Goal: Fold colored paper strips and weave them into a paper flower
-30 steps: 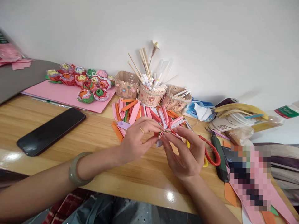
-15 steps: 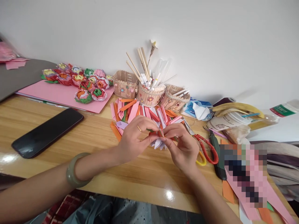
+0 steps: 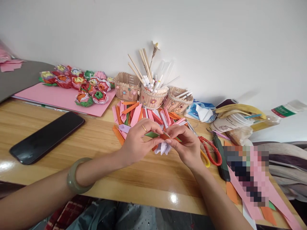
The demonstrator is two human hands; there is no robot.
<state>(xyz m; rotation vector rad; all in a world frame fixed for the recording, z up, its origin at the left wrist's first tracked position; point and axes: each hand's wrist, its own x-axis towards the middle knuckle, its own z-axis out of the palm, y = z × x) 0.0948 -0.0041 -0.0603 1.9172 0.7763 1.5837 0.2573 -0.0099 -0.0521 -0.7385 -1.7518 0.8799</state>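
Above the wooden table, the fingertips of my left hand (image 3: 140,140) and my right hand (image 3: 184,144) meet, pinching small folded paper pieces (image 3: 164,136) between them. Orange shows at the middle of the pinch and green sticks out to both sides. My fingers hide how the pieces join. Just below and behind them lie pale lilac folded papers (image 3: 163,148). A heap of folded paper strips (image 3: 136,115) in pink, orange, red and green spreads out behind my hands. My left hand wears a ring and a bangle (image 3: 77,179).
A phone (image 3: 46,137) lies at left. Several paper flowers (image 3: 83,88) rest on pink paper (image 3: 57,99). Baskets (image 3: 153,98) with sticks and pens stand by the wall. At right are scissors (image 3: 215,153), pliers (image 3: 222,159), a lidded cup (image 3: 227,123) and paper sheets (image 3: 244,195).
My fingertips have shifted on the folded paper, and more of its green and orange now shows. The whole view has moved slightly, so things sit a little further left.
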